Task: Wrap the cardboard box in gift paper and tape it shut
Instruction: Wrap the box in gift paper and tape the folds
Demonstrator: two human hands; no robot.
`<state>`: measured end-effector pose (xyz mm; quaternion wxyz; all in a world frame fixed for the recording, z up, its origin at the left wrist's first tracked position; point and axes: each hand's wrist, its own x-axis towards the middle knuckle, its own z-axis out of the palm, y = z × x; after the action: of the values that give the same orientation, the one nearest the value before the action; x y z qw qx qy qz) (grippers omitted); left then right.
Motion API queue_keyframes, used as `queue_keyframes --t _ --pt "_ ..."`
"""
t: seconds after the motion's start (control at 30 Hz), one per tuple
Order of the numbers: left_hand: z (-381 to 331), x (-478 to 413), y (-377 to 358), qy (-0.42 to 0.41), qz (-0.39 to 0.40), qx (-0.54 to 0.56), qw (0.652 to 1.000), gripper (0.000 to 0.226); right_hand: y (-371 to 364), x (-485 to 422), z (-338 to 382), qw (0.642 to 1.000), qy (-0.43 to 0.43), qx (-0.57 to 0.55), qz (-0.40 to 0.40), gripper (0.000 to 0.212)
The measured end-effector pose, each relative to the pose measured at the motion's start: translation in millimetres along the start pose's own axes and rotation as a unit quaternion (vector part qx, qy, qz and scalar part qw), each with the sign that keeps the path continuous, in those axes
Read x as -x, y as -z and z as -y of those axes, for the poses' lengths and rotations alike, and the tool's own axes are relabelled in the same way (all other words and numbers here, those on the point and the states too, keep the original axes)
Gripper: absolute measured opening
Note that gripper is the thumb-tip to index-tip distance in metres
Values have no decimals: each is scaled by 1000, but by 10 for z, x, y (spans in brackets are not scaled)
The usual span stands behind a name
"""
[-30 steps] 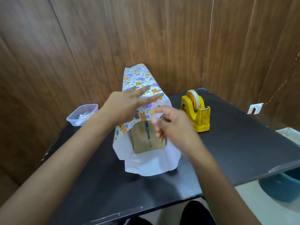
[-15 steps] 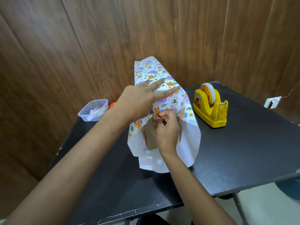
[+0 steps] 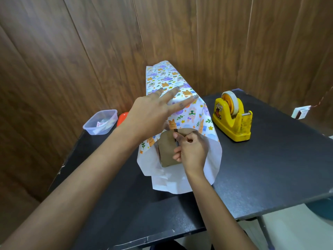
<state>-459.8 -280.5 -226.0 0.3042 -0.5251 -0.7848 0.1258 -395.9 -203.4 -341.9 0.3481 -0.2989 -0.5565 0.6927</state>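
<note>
On the black table (image 3: 270,168), near its middle, the cardboard box (image 3: 167,154) lies lengthwise with the gift paper (image 3: 180,82) draped over its top and sides, so only its brown near end shows under the paper's arched edge. The left hand (image 3: 155,112) lies flat on the papered top, fingers straight and spread wide, pressing the sheet down. The right hand (image 3: 192,150) is at the near end, fingers curled, thumb and forefinger up against the box face just under the paper's edge by a dark strip; whether they pinch the paper, a bit of tape or nothing I cannot tell. The step in hand looks like settling the sheet around the box before any sealing, and the wrap seems far from done, since both ends of the paper stand open and loose. Next, I judge, the sheet needs pulling snug while the left hand keeps it from sliding, then a piece from the yellow tape dispenser (image 3: 232,118), which sits just right of the paper. A plastic tub (image 3: 100,121) sits at the far left.
</note>
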Motion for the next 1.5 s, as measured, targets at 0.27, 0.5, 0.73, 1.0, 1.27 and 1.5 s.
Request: queue_keyframes --t 0.27,0.5,0.73,1.0,1.27,1.5 --pt "23 -15 32 -4 7 16 1000 82 65 -40 -25 999 -29 25 27 34" --pt "65 10 48 33 -27 93 995 78 145 357 278 986 -24 71 152 36" --pt "173 56 44 159 -7 364 918 41 528 269 1140 964 257 40 60 21" --pt "288 321 -77 135 -34 438 888 39 765 -695 121 973 -178 90 113 40" --pt "454 659 -152 215 -118 594 766 32 566 -499 41 931 -273 -57 233 38" --pt "-132 888 -532 361 -234 716 550 21 1004 -324 1124 975 -40 -106 190 37"
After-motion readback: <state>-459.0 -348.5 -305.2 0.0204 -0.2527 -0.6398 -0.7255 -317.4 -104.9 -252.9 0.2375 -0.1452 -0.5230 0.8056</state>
